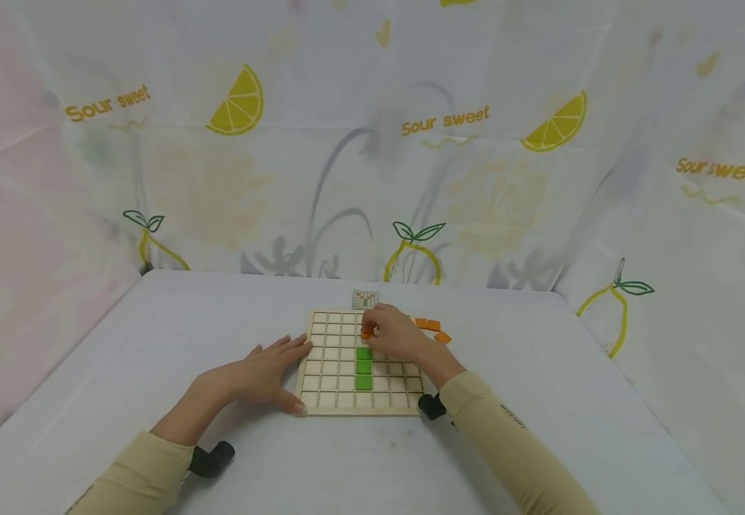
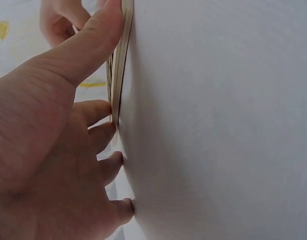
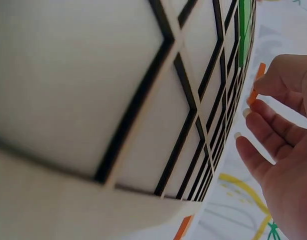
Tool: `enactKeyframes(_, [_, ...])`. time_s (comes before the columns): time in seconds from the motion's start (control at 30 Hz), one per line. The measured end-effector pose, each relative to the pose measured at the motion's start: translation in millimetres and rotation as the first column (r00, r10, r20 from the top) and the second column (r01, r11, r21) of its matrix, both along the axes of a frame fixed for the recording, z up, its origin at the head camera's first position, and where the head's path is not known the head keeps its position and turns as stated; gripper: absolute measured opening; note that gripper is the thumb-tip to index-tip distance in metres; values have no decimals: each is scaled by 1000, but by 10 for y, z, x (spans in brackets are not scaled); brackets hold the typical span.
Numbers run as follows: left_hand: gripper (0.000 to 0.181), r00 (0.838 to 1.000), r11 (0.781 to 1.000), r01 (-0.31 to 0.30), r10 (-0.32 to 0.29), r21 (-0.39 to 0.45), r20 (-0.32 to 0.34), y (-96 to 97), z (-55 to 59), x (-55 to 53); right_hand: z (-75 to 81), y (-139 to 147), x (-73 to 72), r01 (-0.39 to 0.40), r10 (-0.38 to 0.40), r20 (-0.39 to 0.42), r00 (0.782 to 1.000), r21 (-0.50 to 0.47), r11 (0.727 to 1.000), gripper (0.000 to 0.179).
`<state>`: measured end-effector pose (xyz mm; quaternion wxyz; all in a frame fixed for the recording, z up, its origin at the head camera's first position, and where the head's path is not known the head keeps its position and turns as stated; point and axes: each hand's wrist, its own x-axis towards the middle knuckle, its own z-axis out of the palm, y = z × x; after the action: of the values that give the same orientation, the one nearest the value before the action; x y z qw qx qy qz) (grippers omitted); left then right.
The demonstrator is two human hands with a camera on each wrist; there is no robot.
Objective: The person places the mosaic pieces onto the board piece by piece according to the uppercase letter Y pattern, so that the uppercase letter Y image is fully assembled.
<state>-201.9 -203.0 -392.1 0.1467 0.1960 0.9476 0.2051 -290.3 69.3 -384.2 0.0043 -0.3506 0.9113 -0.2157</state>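
A wooden grid board (image 1: 366, 412) lies on the white table. My left hand (image 1: 263, 373) rests with spread fingers along its left edge, thumb at the near left corner. In the left wrist view the thumb (image 2: 88, 47) lies against the board's side. Over the far middle of the grid, my right hand (image 1: 401, 335) pinches a small orange tile (image 3: 257, 82) between thumb and fingers. Directly nearer than that hand, several green square tiles (image 1: 363, 367) sit in one column of the grid. The right hand hides some far cells.
A small printed pattern card (image 1: 365, 299) lies just beyond the board's far edge. Several loose orange tiles (image 1: 433, 325) are on the table off the far right corner. A patterned cloth (image 1: 320, 164) hangs behind the table.
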Motion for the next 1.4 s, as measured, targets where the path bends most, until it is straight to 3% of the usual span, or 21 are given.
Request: enactKeyframes(1.4, [112,1000,1000,9,-9,-9,-4,-2,27,10,-14,-479,-147,9,-4,-34,999,130,992,16])
